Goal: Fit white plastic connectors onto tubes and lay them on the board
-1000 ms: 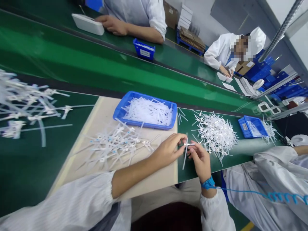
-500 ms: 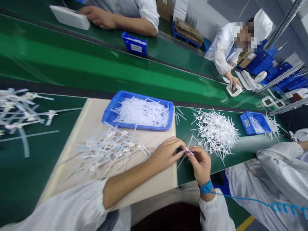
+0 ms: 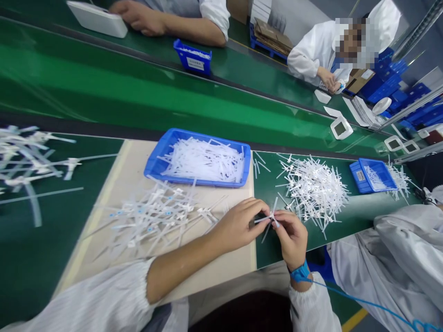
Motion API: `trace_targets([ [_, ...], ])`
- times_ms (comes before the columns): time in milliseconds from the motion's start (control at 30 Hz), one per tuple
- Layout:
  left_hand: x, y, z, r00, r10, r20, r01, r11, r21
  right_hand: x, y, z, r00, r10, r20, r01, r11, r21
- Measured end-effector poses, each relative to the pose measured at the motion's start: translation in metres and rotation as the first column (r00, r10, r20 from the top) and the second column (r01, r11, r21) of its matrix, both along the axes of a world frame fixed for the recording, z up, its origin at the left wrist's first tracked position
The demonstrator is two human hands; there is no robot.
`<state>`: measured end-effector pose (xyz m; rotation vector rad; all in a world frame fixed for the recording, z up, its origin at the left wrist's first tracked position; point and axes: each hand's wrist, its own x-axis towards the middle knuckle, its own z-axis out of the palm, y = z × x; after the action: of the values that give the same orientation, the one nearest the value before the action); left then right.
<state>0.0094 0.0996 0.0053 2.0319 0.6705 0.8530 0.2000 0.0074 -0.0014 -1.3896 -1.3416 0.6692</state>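
Note:
Between my two hands is a small white plastic connector with thin translucent tubes sticking out of it in several directions. My left hand pinches it from the left, thumb and forefinger near its middle. From the right, my right hand grips the same piece, with a blue band on that wrist. The fingertips partly hide the connector. Left of my hands, a loose heap of similar tube pieces, some with blue bits, lies on a beige board. Behind that heap stands a blue tray full of short white tubes.
A big pile of white tube pieces lies right of my hands, near a small blue bin. More tube pieces lie far left. A green conveyor runs behind; co-workers sit across it and at my right.
The tube piece has turned slightly between my fingers, its tubes at new angles. Across the conveyor, a co-worker's hand has left the white device and drawn back to the body.

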Motion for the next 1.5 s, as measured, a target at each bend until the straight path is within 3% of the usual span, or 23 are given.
trace_targets([
  [367, 0.002, 0.001, 0.002, 1.0, 0.018, -0.01, -0.018, 1.0, 0.019, 0.002, -0.002, 0.0, 0.997, -0.025, -0.075, 0.023, 0.999, -0.023],
  [700, 0.003, 0.0, -0.002, 0.999, 0.027, -0.027, -0.027, 1.0, 0.004, 0.008, -0.003, -0.003, 0.997, 0.064, 0.033, -0.06, 0.992, -0.107],
  [900, 0.004, -0.001, -0.001, 1.0, 0.016, 0.005, -0.016, 0.999, -0.044, 0.013, -0.003, -0.007, 0.998, 0.035, 0.061, -0.028, 0.993, -0.115],
  [1233, 0.007, 0.001, -0.016, 0.999, 0.023, 0.046, -0.025, 0.999, 0.038, 0.02, 0.0, -0.013, 0.997, 0.039, 0.068, -0.03, 0.991, -0.127],
  [1333, 0.008, 0.002, -0.015, 0.998, 0.018, 0.052, -0.02, 0.999, 0.048, 0.017, 0.0, -0.013, 0.999, 0.034, 0.013, -0.032, 0.99, -0.139],
  [1500, 0.008, -0.001, -0.005, 0.993, 0.051, 0.111, -0.055, 0.998, 0.038, 0.01, 0.001, -0.014, 0.973, -0.075, -0.219, 0.054, 0.993, -0.101],
])
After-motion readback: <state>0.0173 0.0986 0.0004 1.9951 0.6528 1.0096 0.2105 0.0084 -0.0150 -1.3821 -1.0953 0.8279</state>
